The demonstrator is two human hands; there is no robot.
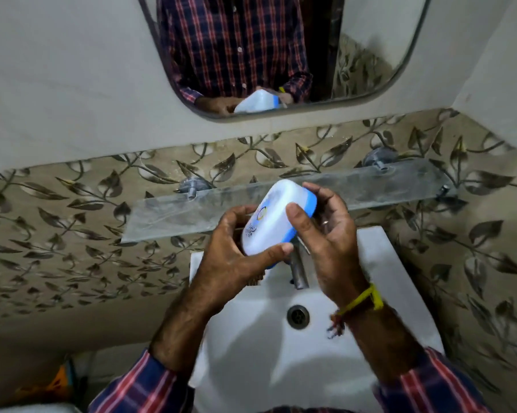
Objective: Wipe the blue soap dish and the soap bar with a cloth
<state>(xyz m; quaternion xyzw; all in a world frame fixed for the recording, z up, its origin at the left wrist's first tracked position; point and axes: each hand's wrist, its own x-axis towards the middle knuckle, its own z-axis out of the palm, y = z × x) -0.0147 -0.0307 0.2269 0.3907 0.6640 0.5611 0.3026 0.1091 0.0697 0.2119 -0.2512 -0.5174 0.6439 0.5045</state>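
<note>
Head view: the soap dish (276, 217) is held in both hands above the white basin (400, 281), just in front of the glass shelf (355, 186). The left hand (236, 245) is curled round the dish's lower end, its thumb laid along the near edge and its fingers tucked behind. The right hand (325, 231) is wrapped round the upper right side, with the thumb pressed on the pale lid and the fingers bent over the blue rim. The dish is tilted, its upper end pointing toward the wall. It is seen as a rounded oblong box of smooth plastic, with a whitish translucent lid bearing a small printed mark and a bright blue base showing along the right and lower edges. Whether a soap bar lies inside cannot be told. A yellow thread band (366, 299) is worn on the right wrist, and checked sleeves cover both forearms. A metal tap (297, 271) and a round drain (298, 316) are seen below the hands; leaf-patterned tiles (72, 228) line the wall, and the dish is reflected in the mirror (251, 55).
</note>
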